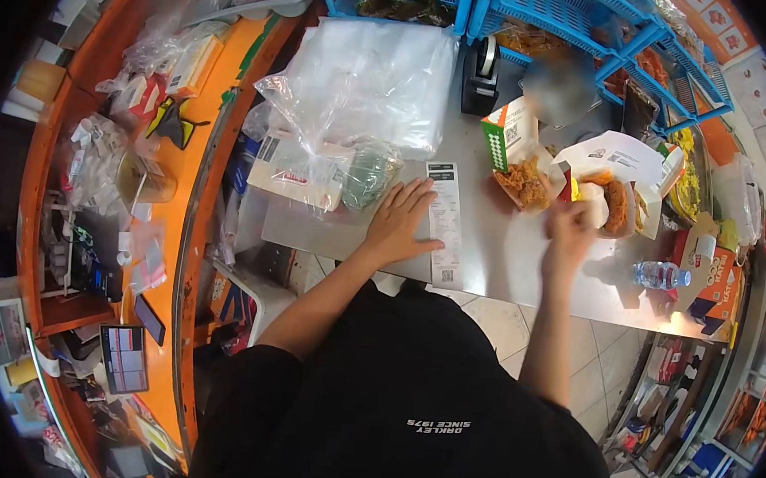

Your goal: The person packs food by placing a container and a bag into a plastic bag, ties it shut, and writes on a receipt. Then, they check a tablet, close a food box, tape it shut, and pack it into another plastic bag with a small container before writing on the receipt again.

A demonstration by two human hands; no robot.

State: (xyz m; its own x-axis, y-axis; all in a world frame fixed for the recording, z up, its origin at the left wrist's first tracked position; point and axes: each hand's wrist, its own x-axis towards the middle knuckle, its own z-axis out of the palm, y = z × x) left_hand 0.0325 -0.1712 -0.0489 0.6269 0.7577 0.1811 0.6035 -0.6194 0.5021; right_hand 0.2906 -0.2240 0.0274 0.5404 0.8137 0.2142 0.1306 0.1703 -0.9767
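My left hand [402,222] lies with fingers spread on the metal counter, its fingertips at the edge of a long printed receipt [443,230]. To its left are a bagged box [297,173] and a green bundle [371,174] in clear plastic. Motion blurs my right hand [572,230], which is by the open food box [642,159]; its fingers look bent, but what they hold, if anything, cannot be made out. That box has a white round item [591,206] and a browned fried piece [616,206]. Beside it sits an open carton of fried chicken [525,183].
A water bottle [661,275] lies at the counter's right, near orange boxes [717,285]. Clear plastic bags [381,79] and a black tape dispenser [481,77] are behind my left hand. Blue crates [557,29] line the back. An orange shelf [188,252] stands left.
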